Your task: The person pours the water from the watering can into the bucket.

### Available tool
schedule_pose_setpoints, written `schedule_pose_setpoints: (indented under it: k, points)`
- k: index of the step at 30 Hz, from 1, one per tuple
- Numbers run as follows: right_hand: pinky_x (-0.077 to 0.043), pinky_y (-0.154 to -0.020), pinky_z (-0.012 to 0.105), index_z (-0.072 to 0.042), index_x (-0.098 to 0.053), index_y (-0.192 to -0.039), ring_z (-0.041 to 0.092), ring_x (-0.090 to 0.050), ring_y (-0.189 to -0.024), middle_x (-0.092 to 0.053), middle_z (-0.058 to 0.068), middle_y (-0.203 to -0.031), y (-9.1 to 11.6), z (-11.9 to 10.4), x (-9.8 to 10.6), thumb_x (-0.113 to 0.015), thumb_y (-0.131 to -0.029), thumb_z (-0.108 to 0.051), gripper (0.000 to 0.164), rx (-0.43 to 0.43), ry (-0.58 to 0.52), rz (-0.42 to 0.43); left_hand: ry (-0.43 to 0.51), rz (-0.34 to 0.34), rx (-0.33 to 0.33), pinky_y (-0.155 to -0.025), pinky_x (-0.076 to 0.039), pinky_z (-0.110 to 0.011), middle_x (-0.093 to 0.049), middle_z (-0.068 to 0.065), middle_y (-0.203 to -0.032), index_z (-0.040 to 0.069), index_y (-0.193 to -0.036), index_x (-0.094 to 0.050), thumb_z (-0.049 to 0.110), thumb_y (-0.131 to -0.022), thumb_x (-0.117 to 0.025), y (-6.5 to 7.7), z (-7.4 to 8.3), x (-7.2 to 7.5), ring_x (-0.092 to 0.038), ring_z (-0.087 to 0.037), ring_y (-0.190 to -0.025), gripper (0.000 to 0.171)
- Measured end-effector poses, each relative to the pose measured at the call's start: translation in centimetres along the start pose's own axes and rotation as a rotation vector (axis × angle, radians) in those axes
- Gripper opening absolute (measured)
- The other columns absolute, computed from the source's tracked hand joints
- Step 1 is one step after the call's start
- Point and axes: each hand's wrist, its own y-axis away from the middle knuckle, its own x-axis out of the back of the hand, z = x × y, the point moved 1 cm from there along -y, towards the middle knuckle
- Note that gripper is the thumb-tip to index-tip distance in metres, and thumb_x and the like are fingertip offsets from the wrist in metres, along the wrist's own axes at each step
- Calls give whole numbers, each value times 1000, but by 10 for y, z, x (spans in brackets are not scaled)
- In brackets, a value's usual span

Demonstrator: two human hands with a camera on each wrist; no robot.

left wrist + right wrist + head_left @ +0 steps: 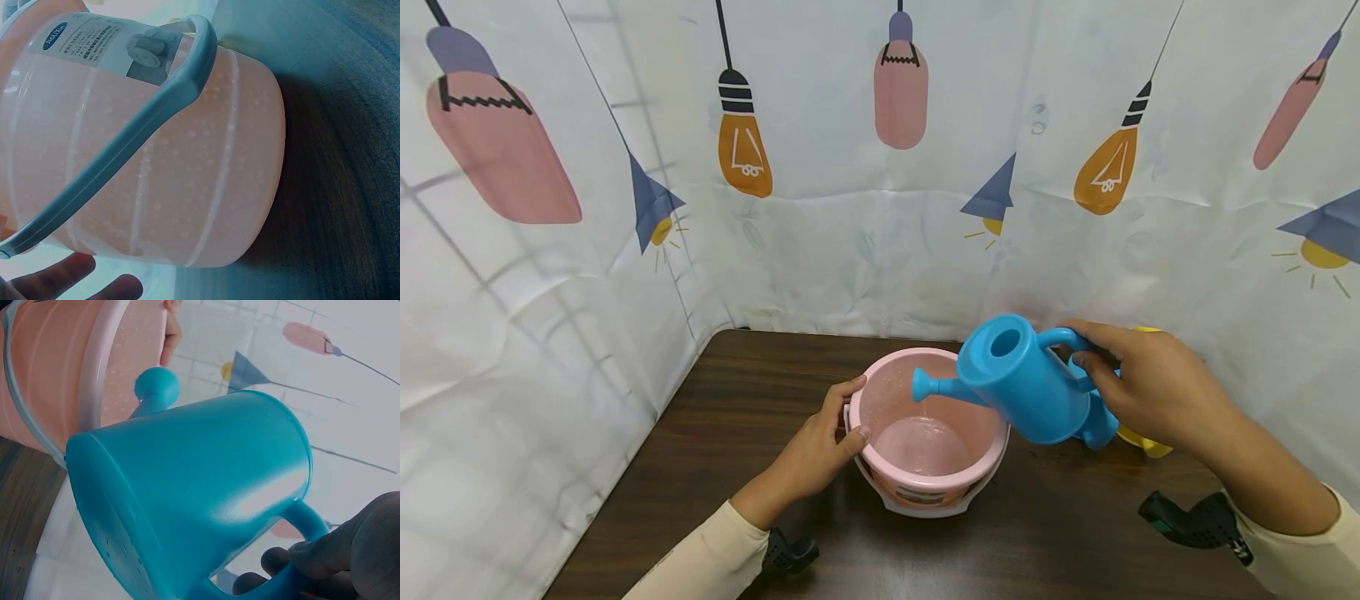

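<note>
A pink bucket (pixel 925 479) with a pale bail handle (pixel 125 147) stands on the table, droplets on its inner wall and a shiny wet bottom. My left hand (pixel 812 446) holds its left rim, thumb over the edge; other fingers (pixel 62 275) show beside the wall in the left wrist view. My right hand (pixel 1150 383) grips the handle of a blue watering can (pixel 1037 392), fingers wrapped round it. The can is tilted left, and its spout (pixel 947 387) points over the bucket's opening. Small drops dot the can's base (pixel 119 537) in the right wrist view.
Behind the can and my right hand, another blue object (pixel 1099 423) and a yellow object (pixel 1142 440) are partly hidden. A printed white curtain (pixel 865 250) hangs along the back and left of the dark wooden table (pixel 760 383).
</note>
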Motion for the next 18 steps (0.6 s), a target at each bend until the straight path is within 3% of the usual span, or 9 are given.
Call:
schedule_pose_setpoints:
  k: [8,18]
  points:
    - [-43,-56,37,-2,-65,-133,29,-68,-79,-76,13,-101,-1,1,-1,-71,-93,-4,40,2,0,-7,-1,1,-16,-90,-53,-42,-60,-13,-133,18,-158,-26,34,-102,-56,0,1,0,-66,-19,-108,66]
    - [-38,-53,33,-1,-66,-133,21,-60,-70,-75,15,-103,-1,-1,1,-72,-92,-4,41,-7,-5,-2,8,-6,-15,-89,-53,-41,-62,-13,-127,18,-157,-25,33,-102,-56,0,1,0,-67,-19,-106,65]
